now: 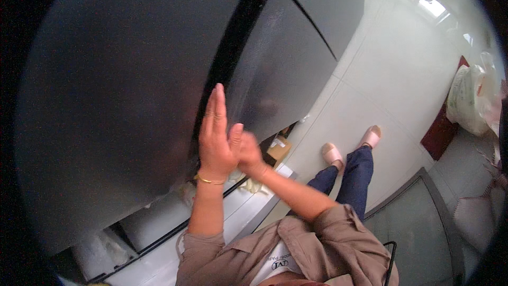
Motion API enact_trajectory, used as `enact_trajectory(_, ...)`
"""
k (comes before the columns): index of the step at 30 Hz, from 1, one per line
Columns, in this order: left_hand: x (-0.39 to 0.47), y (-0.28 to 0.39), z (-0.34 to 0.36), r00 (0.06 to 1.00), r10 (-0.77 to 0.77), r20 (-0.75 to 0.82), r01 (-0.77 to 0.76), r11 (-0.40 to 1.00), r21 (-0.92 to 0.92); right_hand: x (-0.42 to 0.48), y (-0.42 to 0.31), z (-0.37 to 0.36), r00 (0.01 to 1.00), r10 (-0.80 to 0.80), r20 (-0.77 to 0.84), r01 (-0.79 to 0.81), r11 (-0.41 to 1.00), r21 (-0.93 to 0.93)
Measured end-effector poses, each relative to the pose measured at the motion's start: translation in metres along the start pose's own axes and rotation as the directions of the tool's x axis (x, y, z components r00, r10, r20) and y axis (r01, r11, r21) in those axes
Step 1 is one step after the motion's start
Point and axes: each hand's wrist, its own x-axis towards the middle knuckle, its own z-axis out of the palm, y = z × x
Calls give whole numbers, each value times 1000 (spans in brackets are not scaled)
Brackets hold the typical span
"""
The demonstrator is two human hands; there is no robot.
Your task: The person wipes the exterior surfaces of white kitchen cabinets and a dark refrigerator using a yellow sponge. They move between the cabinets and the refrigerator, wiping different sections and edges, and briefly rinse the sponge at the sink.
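Observation:
My left hand (216, 139) is raised with its fingers stretched out and held together, thumb apart. A gold-coloured bracelet (210, 180) circles that wrist. Against its thumb side and palm rests my right hand (251, 153), slightly blurred, its fingers partly hidden behind the left hand. No object shows in either hand. Beyond them stands a large dark grey panelled unit (131, 87), split by a broad black vertical band (238, 35). The left fingertips overlap this band in the view; whether they touch it I cannot tell.
A white ledge (238, 222) with a black rail runs below my hands. Near it sits a small cardboard box (279, 149). My pink slippers (332, 154) stand on pale floor tiles (381, 67). To the right are a dark red mat (440, 133), plastic bags (468, 99) and a grey-framed glass panel (412, 226).

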Motion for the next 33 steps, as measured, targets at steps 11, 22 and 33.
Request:
enact_trajectory(11, 12, -10, 9, 991, -132, -10, 132, 991, 25, 249, 34, -106, 835, -409, -369, 242, 873, -423)
enact_trajectory(22, 6, -23, 10, 987, -159, -2, 159, 982, 99, 49, 44, -43, 976, -217, -30, 205, 954, -220)
enact_trajectory(33, 6, -22, 16, 983, -183, -21, 184, 981, 65, 71, 81, -72, 903, -276, -328, 89, 869, -486)
